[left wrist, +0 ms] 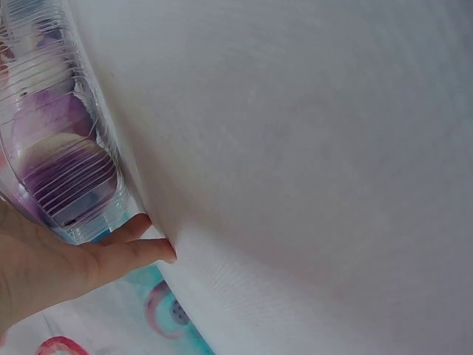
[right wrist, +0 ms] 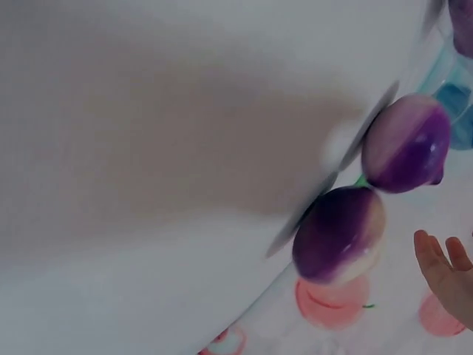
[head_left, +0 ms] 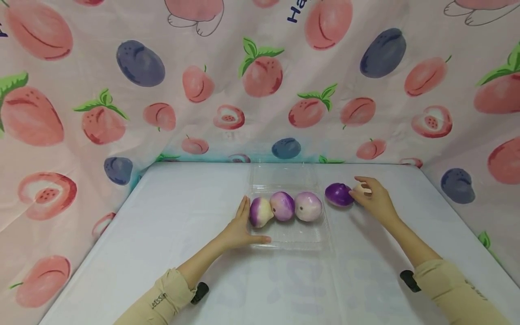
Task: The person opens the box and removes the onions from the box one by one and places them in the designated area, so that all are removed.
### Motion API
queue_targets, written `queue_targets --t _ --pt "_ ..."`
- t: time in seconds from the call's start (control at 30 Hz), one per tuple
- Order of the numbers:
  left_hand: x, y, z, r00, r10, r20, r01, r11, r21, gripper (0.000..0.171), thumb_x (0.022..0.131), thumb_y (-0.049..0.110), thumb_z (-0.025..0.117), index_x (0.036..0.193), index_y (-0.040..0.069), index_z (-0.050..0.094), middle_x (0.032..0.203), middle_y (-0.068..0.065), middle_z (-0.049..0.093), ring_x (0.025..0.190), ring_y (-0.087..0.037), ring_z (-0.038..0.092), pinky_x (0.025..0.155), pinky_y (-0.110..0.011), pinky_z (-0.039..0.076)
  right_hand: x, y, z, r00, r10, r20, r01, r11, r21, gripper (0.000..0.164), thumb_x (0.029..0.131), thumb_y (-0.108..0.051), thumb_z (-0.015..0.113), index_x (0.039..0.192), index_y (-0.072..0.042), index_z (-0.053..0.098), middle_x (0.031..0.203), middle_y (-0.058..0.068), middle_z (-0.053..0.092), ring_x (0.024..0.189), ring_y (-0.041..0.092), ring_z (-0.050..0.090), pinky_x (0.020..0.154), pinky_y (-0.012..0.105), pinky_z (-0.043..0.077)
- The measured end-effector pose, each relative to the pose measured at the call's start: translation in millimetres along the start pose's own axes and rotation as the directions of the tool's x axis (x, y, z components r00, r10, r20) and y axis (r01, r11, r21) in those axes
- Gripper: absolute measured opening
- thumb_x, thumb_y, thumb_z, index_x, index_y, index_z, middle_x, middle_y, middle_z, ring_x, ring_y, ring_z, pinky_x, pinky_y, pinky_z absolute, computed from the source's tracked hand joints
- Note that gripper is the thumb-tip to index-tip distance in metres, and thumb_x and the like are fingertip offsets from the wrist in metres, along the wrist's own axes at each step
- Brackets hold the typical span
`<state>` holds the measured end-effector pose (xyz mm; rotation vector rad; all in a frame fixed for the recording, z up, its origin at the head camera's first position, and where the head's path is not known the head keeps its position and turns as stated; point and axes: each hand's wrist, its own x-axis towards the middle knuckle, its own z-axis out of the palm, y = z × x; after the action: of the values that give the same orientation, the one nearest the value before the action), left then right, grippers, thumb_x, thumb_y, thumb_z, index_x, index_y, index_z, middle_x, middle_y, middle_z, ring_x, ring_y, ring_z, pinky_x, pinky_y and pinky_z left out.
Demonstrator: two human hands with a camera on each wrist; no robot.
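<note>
A clear plastic clamshell box (head_left: 298,235) lies with its lid folded back. Inside it, three purple-and-white onion-like bulbs sit in a row: a left one (head_left: 260,213), a middle one (head_left: 283,206) and a paler right one (head_left: 308,206). My left hand (head_left: 237,231) rests against the box's left side, fingers along the wall and thumb stretched across the front corner. Right of the box lie a deep purple bulb (head_left: 339,194) and a pale one (head_left: 360,188), partly hidden by my right hand (head_left: 377,201). In the right wrist view, that hand's fingers (right wrist: 432,255) are extended, apart from both bulbs.
A white-covered table (head_left: 195,194) lies under everything. Fruit-printed cloth (head_left: 227,90) hangs behind it and along both sides. The raised lid (head_left: 283,174) stands at the box's far side.
</note>
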<state>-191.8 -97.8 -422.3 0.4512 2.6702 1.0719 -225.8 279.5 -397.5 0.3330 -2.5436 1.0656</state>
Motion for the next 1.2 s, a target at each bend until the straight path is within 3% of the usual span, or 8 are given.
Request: queue_targets --t 0.33,0.57,0.63,0.77,1.03,1.2 --pt "-1.3 -0.7 0.4 1.0 0.006 0.006 -0.006 1.0 0.008 0.127 0.069 0.051 0.079 0.15 0.001 -0.005 0.158 -0.015 -0.013 0.145 -0.038 0.007 0.114 -0.052 0.024 -5.2 -25.1 18.5 0.999 -0.012 0.047 0.005 0.989 0.146 0.042 0.086 -0.001 0.065 0.124 0.011 0.05 0.126 0.032 0.052 0.113 0.049 0.053 0.091 0.05 0.045" --pt "1.9 1.9 -2.6 1.0 0.014 0.008 -0.014 1.0 0.012 0.128 0.068 0.052 0.079 0.15 0.002 -0.005 0.158 -0.014 -0.013 0.145 -0.038 0.008 0.114 -0.052 0.024 -5.3 -36.8 31.4 0.992 0.012 0.125 -0.04 0.974 0.221 0.049 0.083 -0.003 0.07 0.126 0.008 0.05 0.124 0.029 0.054 0.105 0.021 0.06 0.089 0.036 0.052" --pt "2.2 1.5 -2.4 1.0 0.015 0.012 -0.015 1.0 0.009 0.128 0.068 0.052 0.08 0.15 0.002 -0.005 0.158 -0.014 -0.013 0.144 -0.038 0.008 0.114 -0.052 0.024 -5.1 -37.9 36.3 0.988 0.007 0.157 -0.046 0.967 0.251 0.051 0.082 -0.003 0.071 0.127 0.009 0.049 0.125 0.03 0.053 0.107 0.023 0.059 0.091 0.036 0.052" --pt "1.7 0.1 -1.1 1.0 0.011 0.019 -0.011 1.0 0.0 0.129 0.067 0.053 0.079 0.15 0.002 -0.006 0.158 -0.014 -0.014 0.144 -0.039 0.009 0.113 -0.053 0.024 -4.0 -39.5 45.2 0.981 -0.008 0.193 -0.046 0.961 0.272 0.052 0.082 -0.005 0.072 0.127 0.009 0.05 0.129 0.03 0.05 0.115 0.042 0.053 0.097 0.044 0.045" --pt "0.6 1.3 -0.6 1.0 0.008 0.008 -0.008 1.0 0.004 0.129 0.067 0.052 0.079 0.15 0.001 -0.005 0.158 -0.014 -0.013 0.145 -0.036 0.004 0.115 -0.05 0.022 -2.3 -46.5 52.0 0.947 0.028 0.321 -0.053 0.996 0.071 0.062 0.085 -0.021 0.07 0.134 0.007 0.044 0.136 0.031 0.046 0.119 0.048 0.05 0.099 0.052 0.042" --pt "0.1 0.5 -1.0 1.0 0.011 0.006 -0.011 1.0 0.004 0.129 0.067 0.053 0.079 0.15 0.001 -0.005 0.158 -0.015 -0.013 0.145 -0.036 0.005 0.115 -0.05 0.022 -3.0 -48.9 57.0 0.944 0.048 0.326 -0.037 0.999 -0.04 0.069 0.084 -0.028 0.071 0.135 0.009 0.042 0.135 0.031 0.047 0.12 0.047 0.049 0.099 0.056 0.042"
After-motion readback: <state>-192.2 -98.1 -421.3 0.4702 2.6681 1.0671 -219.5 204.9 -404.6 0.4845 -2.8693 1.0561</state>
